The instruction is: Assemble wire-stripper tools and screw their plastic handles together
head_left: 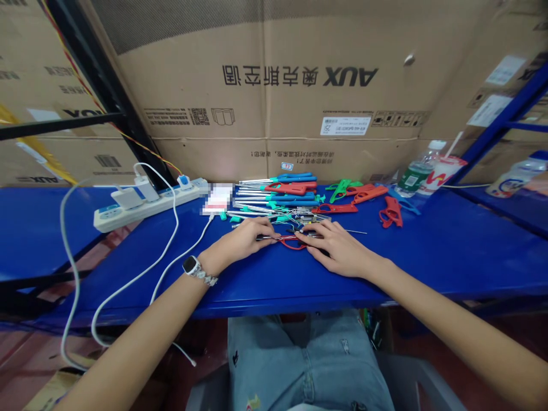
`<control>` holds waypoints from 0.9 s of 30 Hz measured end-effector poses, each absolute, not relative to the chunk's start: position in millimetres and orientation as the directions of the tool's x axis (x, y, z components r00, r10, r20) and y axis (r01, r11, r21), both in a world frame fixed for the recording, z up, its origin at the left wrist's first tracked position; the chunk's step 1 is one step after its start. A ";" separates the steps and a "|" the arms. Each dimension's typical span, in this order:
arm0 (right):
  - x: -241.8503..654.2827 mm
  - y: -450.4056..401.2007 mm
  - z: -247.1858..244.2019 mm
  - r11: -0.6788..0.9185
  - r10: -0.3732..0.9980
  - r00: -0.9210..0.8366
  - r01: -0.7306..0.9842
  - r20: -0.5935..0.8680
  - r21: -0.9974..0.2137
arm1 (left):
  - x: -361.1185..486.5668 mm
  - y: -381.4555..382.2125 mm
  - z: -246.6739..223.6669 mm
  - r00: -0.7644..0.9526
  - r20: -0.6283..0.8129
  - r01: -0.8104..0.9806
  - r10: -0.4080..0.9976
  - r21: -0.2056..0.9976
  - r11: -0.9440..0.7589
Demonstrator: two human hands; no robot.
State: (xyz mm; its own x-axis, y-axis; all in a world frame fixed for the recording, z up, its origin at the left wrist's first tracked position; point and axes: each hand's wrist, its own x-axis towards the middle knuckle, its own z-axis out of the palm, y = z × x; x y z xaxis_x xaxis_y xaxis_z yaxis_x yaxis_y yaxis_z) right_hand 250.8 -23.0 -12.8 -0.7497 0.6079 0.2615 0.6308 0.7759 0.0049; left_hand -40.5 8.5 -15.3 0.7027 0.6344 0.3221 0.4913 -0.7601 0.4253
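Observation:
In front of me on the blue table lies a red lighter casing [293, 245] with a trigger-like loop and a slim metal tube, seemingly a long-nosed lighter. My left hand [250, 240], closed with thumb and fingertips together, pinches its left end at the tube. On its right end, the fingers of my right hand [340, 248] are bent and press on it near a small black part. Small metal pieces and thin wires [314, 218] lie just behind my fingers. Beyond these, long-nosed lighters [295, 187] with blue and red handles are piled side by side.
Red loose casings [390, 212] and a green casing [341, 188] lie to the right. A bottle [416, 171] and a paper cup [443, 174] stand behind them. At left are a power strip [149, 208] and trailing white cables [171, 240]. A large cardboard box [295, 114] closes off the back.

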 end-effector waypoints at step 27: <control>250.4 -19.8 -13.6 0.767 0.624 -0.718 0.639 0.308 -0.062 | -36.2 0.3 -11.0 0.652 0.331 0.586 0.682 0.351 -0.730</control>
